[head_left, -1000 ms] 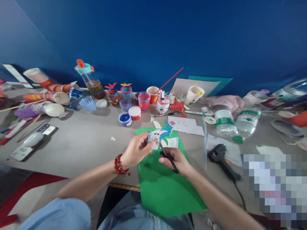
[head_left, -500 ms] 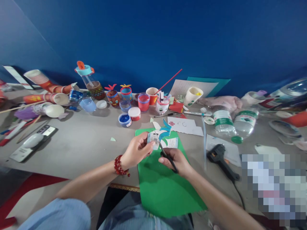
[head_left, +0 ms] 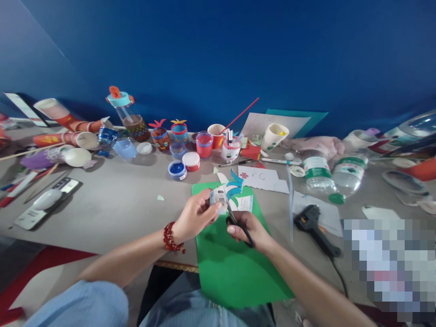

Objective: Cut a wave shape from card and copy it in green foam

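A printed white card piece (head_left: 218, 198) is pinched between thumb and fingers of my left hand (head_left: 195, 213), which has a red bead bracelet at the wrist. My right hand (head_left: 250, 230) is wrapped round the handles of black scissors (head_left: 242, 228), whose blades point up at the card's right edge. Blue curved leaf-like shapes (head_left: 235, 185) show just beyond the blades; whether they are joined to the card I cannot tell. Under both hands lies a green sheet (head_left: 238, 272), with another printed piece (head_left: 245, 203) on it.
Paint pots (head_left: 177, 170), decorated cups (head_left: 179, 131) and a drink bottle (head_left: 131, 119) line the back. A black glue gun (head_left: 315, 229) and plastic bottles (head_left: 316, 171) stand or lie right. A phone (head_left: 47, 204) lies left, near bundled paper cups (head_left: 66, 138).
The scissors and my right hand have shifted very slightly left, and the blades look closer together. The card in my left hand has tilted a little.
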Demonstrator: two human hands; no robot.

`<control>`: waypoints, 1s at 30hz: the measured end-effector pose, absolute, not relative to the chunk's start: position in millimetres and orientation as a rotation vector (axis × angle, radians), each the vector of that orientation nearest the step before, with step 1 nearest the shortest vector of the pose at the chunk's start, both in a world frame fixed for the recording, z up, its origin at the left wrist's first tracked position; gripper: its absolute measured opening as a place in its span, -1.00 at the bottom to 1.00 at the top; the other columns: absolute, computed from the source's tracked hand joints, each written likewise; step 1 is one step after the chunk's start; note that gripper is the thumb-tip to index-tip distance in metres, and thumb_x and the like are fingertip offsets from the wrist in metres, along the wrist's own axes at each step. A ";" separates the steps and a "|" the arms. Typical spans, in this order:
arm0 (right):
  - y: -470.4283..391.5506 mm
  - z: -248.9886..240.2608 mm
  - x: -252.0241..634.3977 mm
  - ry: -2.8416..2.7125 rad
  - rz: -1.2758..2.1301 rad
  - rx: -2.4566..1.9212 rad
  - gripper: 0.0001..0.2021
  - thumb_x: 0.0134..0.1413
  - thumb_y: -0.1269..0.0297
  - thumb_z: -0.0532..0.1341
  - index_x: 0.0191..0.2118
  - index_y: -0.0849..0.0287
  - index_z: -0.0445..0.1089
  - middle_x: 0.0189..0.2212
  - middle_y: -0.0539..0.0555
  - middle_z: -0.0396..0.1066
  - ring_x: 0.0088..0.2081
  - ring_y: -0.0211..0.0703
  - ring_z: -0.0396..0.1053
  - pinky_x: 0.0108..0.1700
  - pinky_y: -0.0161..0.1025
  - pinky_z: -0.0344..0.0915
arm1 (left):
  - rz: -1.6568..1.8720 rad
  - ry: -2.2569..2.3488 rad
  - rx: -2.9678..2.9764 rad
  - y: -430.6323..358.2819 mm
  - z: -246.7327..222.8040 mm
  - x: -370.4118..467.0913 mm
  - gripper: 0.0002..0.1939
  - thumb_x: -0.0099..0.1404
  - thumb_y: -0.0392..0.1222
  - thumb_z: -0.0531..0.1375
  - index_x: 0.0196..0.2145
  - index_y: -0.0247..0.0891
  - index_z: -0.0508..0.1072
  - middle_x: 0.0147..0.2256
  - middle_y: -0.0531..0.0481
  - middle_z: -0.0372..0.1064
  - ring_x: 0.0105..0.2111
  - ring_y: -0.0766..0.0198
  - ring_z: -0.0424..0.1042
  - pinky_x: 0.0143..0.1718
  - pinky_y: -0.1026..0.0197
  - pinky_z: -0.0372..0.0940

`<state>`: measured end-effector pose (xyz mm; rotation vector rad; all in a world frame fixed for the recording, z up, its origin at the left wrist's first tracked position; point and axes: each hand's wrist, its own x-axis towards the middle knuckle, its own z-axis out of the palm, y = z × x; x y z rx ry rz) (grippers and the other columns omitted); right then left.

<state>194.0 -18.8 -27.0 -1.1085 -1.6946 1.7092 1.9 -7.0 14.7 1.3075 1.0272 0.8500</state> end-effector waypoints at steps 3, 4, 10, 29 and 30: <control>-18.6 -27.6 194.5 -1.715 1.670 -1.108 -0.44 -0.08 -0.30 0.15 -0.57 0.19 0.14 -0.72 -0.10 0.09 -0.65 -0.39 0.02 -0.60 -0.37 -0.11 | 0.854 1.026 1.292 -7.1 15.4 2.2 -0.78 0.27 -0.06 0.12 -0.37 -0.26 0.23 -0.66 0.19 0.16 -0.73 0.52 0.08 -0.72 0.46 -0.01; -18.6 -27.3 194.6 -1.722 1.653 -1.119 -0.43 -0.08 -0.30 0.15 -0.57 0.19 0.13 -0.72 -0.10 0.09 -0.65 -0.39 0.01 -0.60 -0.37 -0.11 | 0.854 1.025 1.287 -7.1 15.0 2.1 -0.78 0.27 -0.06 0.12 -0.36 -0.26 0.23 -0.66 0.19 0.17 -0.73 0.52 0.09 -0.72 0.46 -0.01; -19.7 -22.0 192.2 -1.715 1.599 -1.208 -0.40 -0.16 -0.35 0.16 -0.60 0.17 0.10 -0.73 -0.12 0.04 -0.65 -0.40 -0.02 -0.61 -0.37 -0.15 | 0.862 1.028 1.269 -7.7 12.0 1.5 -0.76 0.27 -0.03 0.13 -0.36 -0.26 0.24 -0.66 0.19 0.19 -0.74 0.51 0.10 -0.72 0.45 -0.01; -21.6 -25.0 192.5 -1.631 1.816 -0.935 -0.45 -0.07 -0.26 0.18 -0.43 0.26 0.28 -0.67 -0.06 0.18 -0.63 -0.36 0.06 -0.59 -0.38 -0.05 | 0.970 0.827 1.108 -9.1 17.4 7.2 -0.69 0.21 0.03 0.20 -0.44 -0.29 0.30 -0.59 0.05 0.40 -0.64 0.33 0.40 -0.62 0.29 0.34; -21.8 -24.9 192.5 -1.623 1.823 -0.927 -0.46 -0.07 -0.25 0.19 -0.42 0.26 0.28 -0.66 -0.06 0.18 -0.63 -0.36 0.05 -0.58 -0.38 -0.05 | 0.970 0.832 1.098 -9.5 18.3 8.1 -0.68 0.20 0.04 0.21 -0.44 -0.29 0.30 -0.58 0.05 0.40 -0.64 0.33 0.40 -0.62 0.29 0.34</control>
